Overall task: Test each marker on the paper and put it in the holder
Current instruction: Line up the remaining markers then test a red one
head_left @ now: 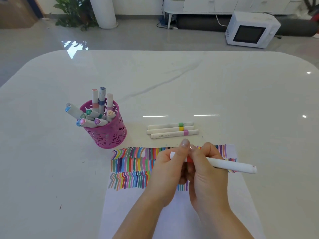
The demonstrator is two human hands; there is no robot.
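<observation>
- Holding the red-banded marker (pixel 229 165) occupies both hands at lower centre of the frame. The left grip (pixel 165 169) is curled round the marker's left end, with the thumb raised. The right grip (pixel 207 169) is curled round the barrel at the red band.
- The marker lies almost level above the paper (pixel 172 213). Its long white end projects to the right, past the right grip. The fingers cover the tip, so it cannot be assessed.
- The holder (pixel 107 133) is a pink perforated cup. It stands upright on the surface (pixel 172 83), left of centre, just beside the paper's upper left corner.
- The stored markers (pixel 96 111) fill the holder. Three stand upright against the far wall. The others lean left and toward the near rim, with coloured end caps facing the camera.
- Three loose markers (pixel 172 130) lie side by side on the surface, right of the holder and just above the hands. Their bands are green, yellow and pink.
- Rows of coloured strokes cover the paper's upper half. Its lower half is blank.
- A white microwave (pixel 250 30) sits on the floor at upper right, and a plant (pixel 74 12) stands at upper left.
</observation>
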